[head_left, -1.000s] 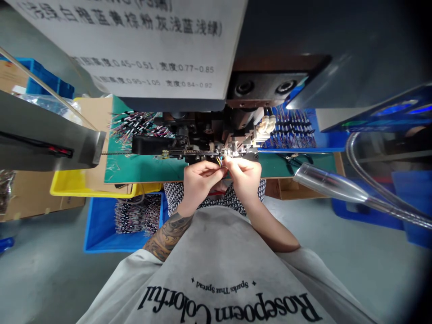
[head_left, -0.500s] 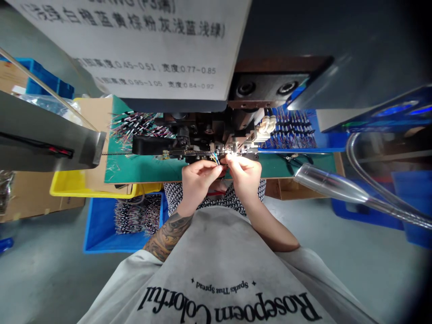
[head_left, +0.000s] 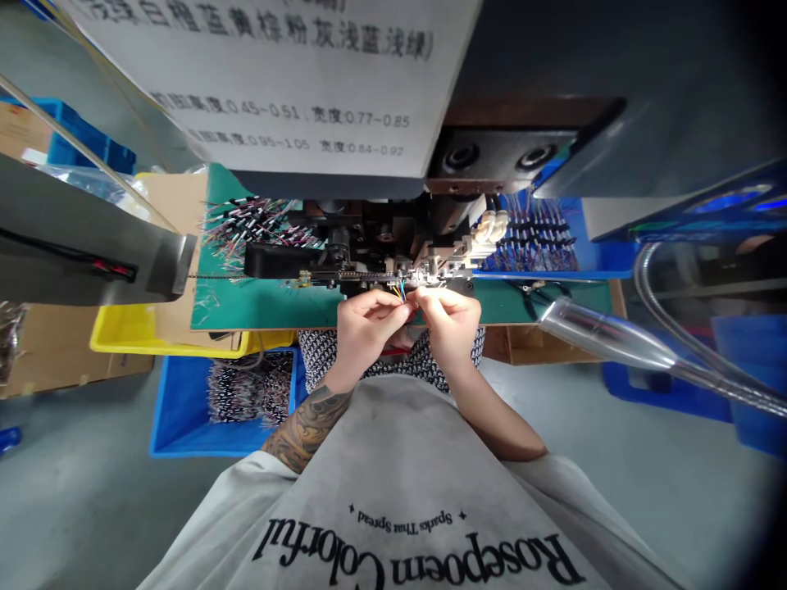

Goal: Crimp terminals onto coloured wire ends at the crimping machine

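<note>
A small bunch of thin coloured wires [head_left: 401, 290], with yellow and blue strands showing, is pinched in my left hand [head_left: 367, 328]. Close beside it, my right hand [head_left: 450, 324] has thumb and forefinger pressed together at the same wires; which strand is between them is too small to tell. Both hands are just in front of the working head of a crimping machine [head_left: 393, 246]. A perforated metal strip of terminals [head_left: 362, 275] runs into the machine from the left.
Bundled wires [head_left: 261, 225] lie on the green mat [head_left: 276, 307] at left. More rest in a blue tray [head_left: 606, 258] behind right and a blue bin [head_left: 184, 410] below left. A flexible lamp [head_left: 608, 336] reaches in from the right, near dark-handled pliers [head_left: 538, 295].
The view has shifted slightly. My hands have moved a little to the right, and the coloured wire ends now stand closer to my right fingertips.
</note>
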Action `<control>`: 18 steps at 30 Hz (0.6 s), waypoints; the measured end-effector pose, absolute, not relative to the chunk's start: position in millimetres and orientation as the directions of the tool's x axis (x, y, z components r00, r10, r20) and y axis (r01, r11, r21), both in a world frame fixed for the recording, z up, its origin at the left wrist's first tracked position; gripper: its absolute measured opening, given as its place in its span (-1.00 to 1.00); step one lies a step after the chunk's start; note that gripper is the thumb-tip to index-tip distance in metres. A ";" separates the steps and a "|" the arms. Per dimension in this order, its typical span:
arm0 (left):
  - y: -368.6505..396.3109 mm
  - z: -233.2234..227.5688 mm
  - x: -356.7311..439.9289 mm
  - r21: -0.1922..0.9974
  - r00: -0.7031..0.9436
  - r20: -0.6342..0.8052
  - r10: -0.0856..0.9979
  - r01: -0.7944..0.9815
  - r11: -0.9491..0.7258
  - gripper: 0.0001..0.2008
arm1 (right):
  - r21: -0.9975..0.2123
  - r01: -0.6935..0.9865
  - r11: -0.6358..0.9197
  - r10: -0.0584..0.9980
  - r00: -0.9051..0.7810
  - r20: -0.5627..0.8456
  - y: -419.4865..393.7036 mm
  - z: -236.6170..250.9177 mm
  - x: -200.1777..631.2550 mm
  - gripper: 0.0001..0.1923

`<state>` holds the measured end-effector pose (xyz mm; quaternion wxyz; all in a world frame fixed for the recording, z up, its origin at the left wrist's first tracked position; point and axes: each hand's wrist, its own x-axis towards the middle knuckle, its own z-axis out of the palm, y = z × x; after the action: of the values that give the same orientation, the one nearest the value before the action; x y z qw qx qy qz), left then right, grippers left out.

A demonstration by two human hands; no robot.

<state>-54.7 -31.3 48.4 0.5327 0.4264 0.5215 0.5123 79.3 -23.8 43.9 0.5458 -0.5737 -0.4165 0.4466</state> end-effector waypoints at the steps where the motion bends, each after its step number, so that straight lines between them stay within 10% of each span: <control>1: -31.0 46.9 -55.0 0.990 -0.067 -0.101 0.993 -0.108 0.094 -0.82 | -0.998 -0.011 -0.063 0.964 0.258 -0.064 -22.9 44.9 78.5 -0.66; 18: -31.9 50.9 -54.6 0.989 -0.083 -0.140 0.987 -0.065 0.135 -0.86 | -1.000 0.009 -0.021 0.977 0.214 -0.018 -25.1 43.4 75.8 -0.75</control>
<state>-54.6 -31.9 50.9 0.5254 0.4271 0.5398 0.5002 75.8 -25.1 43.4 0.5430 -0.5586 -0.4413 0.4454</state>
